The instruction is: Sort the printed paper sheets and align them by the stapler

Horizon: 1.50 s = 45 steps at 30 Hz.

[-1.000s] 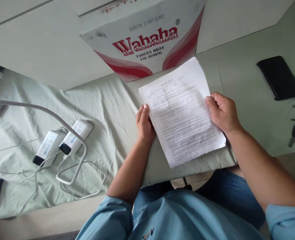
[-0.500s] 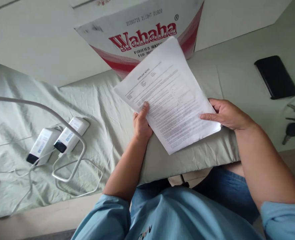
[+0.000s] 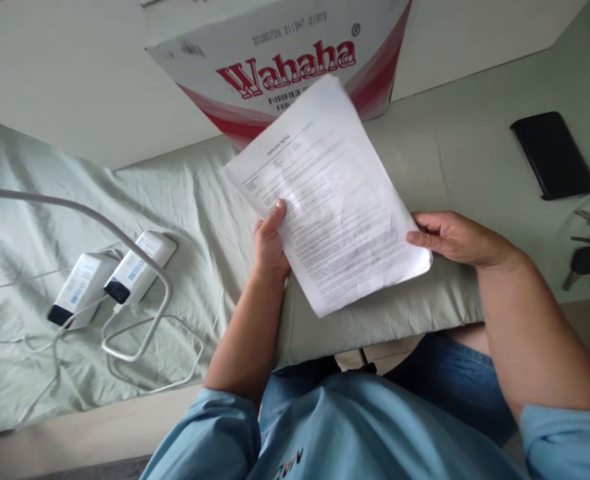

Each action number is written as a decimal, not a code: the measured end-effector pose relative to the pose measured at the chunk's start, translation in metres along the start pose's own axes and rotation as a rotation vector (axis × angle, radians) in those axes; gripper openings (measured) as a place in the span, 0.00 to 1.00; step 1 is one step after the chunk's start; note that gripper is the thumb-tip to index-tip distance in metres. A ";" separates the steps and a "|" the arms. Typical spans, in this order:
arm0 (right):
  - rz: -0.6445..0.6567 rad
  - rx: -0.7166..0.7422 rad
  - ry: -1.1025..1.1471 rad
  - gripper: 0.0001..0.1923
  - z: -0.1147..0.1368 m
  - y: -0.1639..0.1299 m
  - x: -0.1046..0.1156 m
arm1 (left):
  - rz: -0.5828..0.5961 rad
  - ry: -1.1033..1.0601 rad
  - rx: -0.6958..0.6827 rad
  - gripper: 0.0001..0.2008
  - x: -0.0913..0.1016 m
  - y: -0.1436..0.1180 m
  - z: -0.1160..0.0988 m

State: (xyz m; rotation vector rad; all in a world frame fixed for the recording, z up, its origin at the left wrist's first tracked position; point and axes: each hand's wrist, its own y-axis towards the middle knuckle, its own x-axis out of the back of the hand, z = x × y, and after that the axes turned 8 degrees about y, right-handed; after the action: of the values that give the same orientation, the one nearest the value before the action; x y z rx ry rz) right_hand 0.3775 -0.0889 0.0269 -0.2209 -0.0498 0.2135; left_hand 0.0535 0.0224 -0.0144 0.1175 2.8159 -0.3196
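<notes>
Printed paper sheet [image 3: 329,200] is in the centre of the frame, lifted and tilted; the left hand [image 3: 269,243] pinches its left edge and the right hand [image 3: 455,237] pinches its lower right edge. Its top edge overlaps the one Wahaha carton [image 3: 279,60]. Two power banks [image 3: 112,280] lie at lower left, one black phone [image 3: 552,155] at upper right, with bare green cloth [image 3: 465,153] between.

Soft, even daylight falls on the scene, without glare. Faint shadows lie under the paper [image 3: 327,200] between both hands; its print is motion-blurred. Edges bend outward.
</notes>
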 end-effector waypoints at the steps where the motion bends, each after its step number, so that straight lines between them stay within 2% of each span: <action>1: -0.049 0.016 0.029 0.20 0.000 0.001 -0.002 | 0.001 0.003 0.020 0.22 -0.001 -0.002 -0.001; 3: -0.122 0.033 0.116 0.22 0.000 0.004 -0.010 | 0.002 -0.002 0.065 0.22 -0.007 -0.007 -0.001; 8: -0.157 0.040 0.267 0.25 0.001 0.011 -0.029 | 0.039 0.011 0.064 0.22 -0.023 -0.019 0.000; 14: -0.421 0.176 0.268 0.25 -0.009 0.020 -0.034 | 0.196 0.084 0.156 0.23 -0.024 -0.027 -0.002; 18: -0.410 0.168 0.220 0.26 -0.012 0.019 -0.032 | 0.275 0.133 0.170 0.20 -0.024 -0.034 -0.001; 22: -0.452 0.203 0.213 0.24 -0.009 0.017 -0.031 | 0.338 0.181 0.168 0.22 -0.025 -0.036 -0.003; 25: -0.446 0.223 0.214 0.23 -0.008 0.018 -0.031 | 0.389 0.307 0.130 0.23 -0.023 -0.035 -0.002; 28: -0.443 0.197 0.228 0.23 -0.009 0.017 -0.027 | 0.413 0.325 0.132 0.20 -0.019 -0.032 0.004; 31: -0.392 0.143 0.264 0.21 -0.012 0.011 -0.024 | 0.337 0.256 0.105 0.23 -0.018 -0.027 0.006; 35: -0.236 0.021 0.229 0.20 -0.013 0.001 -0.024 | 0.140 0.187 0.030 0.27 -0.023 -0.024 -0.002; 37: -0.132 -0.088 0.211 0.21 -0.012 -0.005 -0.024 | 0.114 0.207 0.023 0.26 -0.024 -0.025 -0.005; 39: -0.100 -0.179 0.224 0.22 -0.009 -0.008 -0.022 | 0.134 0.245 0.064 0.26 -0.025 -0.029 -0.006; 41: -0.194 -0.172 0.261 0.21 -0.008 -0.008 -0.019 | 0.178 0.284 0.133 0.27 -0.026 -0.034 -0.004; 45: -0.455 -0.049 0.336 0.21 -0.008 -0.002 -0.016 | 0.333 0.342 0.239 0.28 -0.035 -0.047 0.001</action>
State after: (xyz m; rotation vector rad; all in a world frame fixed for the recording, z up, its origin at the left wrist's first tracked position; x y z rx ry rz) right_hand 0.3629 -0.0964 0.0192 -0.2858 0.2278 -0.2795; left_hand 0.0819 -0.0252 0.0052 0.7486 3.0024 -0.6033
